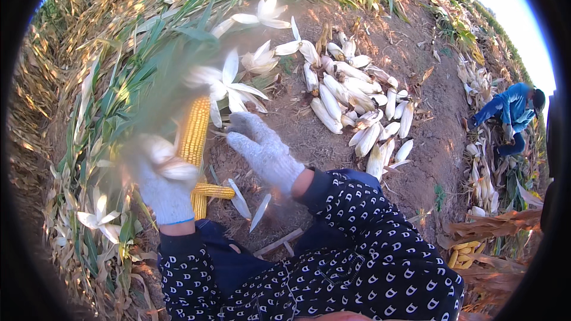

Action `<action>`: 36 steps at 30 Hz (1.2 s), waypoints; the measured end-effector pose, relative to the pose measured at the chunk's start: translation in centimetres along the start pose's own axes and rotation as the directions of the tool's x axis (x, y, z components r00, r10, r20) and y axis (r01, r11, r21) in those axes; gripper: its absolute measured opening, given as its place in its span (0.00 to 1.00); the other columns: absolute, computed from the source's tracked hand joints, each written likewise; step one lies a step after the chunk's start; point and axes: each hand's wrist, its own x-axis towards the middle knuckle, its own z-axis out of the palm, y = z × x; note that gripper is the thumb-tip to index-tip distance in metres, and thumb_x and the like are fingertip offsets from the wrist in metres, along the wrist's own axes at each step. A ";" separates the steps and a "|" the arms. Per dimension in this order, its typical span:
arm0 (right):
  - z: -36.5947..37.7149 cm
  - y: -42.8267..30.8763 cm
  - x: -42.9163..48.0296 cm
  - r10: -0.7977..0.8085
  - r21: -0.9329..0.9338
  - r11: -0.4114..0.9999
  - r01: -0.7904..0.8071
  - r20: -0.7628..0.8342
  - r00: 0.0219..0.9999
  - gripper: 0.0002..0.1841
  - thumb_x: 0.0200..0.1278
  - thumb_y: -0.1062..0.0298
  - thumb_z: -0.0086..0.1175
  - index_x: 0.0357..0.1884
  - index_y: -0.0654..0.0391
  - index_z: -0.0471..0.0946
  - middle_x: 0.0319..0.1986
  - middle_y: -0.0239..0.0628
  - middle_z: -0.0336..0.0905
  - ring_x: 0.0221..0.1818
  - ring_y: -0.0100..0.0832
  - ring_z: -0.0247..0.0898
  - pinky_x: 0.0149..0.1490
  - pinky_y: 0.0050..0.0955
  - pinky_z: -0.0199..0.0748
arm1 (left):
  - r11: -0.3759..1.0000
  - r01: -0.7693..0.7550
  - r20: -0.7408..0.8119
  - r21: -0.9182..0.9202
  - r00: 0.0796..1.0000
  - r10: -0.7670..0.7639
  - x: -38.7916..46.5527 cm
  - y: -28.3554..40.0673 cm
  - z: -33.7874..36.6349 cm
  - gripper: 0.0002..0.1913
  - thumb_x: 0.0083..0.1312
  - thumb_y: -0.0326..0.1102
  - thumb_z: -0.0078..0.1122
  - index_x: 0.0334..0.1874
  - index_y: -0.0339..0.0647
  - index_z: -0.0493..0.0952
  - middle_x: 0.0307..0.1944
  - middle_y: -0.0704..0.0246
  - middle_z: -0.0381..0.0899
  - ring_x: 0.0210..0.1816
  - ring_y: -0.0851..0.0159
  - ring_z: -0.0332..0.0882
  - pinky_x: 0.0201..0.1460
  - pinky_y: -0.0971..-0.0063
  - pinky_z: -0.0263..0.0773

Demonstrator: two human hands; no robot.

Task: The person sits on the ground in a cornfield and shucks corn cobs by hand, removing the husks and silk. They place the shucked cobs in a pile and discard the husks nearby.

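My left hand [167,191], in a pale knit glove, is at the lower left with its fingers around the base of a corn husk [176,167]; a blur hides part of its grip. Just beyond and to its right lie bare yellow corn cobs [195,129], and a smaller cob [215,191] rests across them. My right hand [266,151], gloved alike, is held above the soil with fingers apart and nothing in it. Past it, an opened white husk [226,87] spreads its leaves. Two loose husk leaves [240,198] are on the ground between my hands and my knees.
A heap of unhusked corn ears [352,91] lies on bare soil to the right. Corn stalks and leaves [129,76] cover the left. A co-worker in blue [513,109] bends over husks at the far right. More yellow cobs [465,254] are piled at the lower right.
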 end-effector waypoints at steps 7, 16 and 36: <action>1.4 3.3 0.6 0.054 0.367 0.919 -0.144 0.244 0.968 0.35 0.76 0.60 0.59 0.78 0.60 0.59 0.66 0.39 0.71 0.63 0.28 0.72 0.62 0.30 0.76 | 0.842 -0.309 -0.322 0.443 0.821 0.471 1.9 -7.4 2.1 0.18 0.78 0.43 0.54 0.62 0.39 0.74 0.54 0.64 0.81 0.51 0.60 0.82 0.56 0.62 0.80; 1.4 3.2 0.2 0.125 0.602 0.785 -0.144 0.073 0.989 0.26 0.73 0.64 0.62 0.69 0.60 0.69 0.56 0.36 0.80 0.57 0.28 0.77 0.62 0.29 0.77 | 0.890 -0.211 -0.397 0.405 0.836 0.379 2.1 -10.1 4.9 0.17 0.78 0.44 0.56 0.62 0.42 0.73 0.55 0.66 0.80 0.55 0.59 0.81 0.61 0.60 0.80; -5.8 3.5 4.8 0.091 0.656 0.751 0.072 -0.212 0.973 0.22 0.70 0.64 0.66 0.61 0.57 0.72 0.47 0.34 0.81 0.46 0.30 0.81 0.51 0.32 0.82 | 0.613 0.021 -0.229 0.790 0.937 0.263 -1.6 -10.3 4.9 0.18 0.77 0.33 0.54 0.66 0.37 0.73 0.58 0.66 0.79 0.59 0.66 0.77 0.65 0.71 0.72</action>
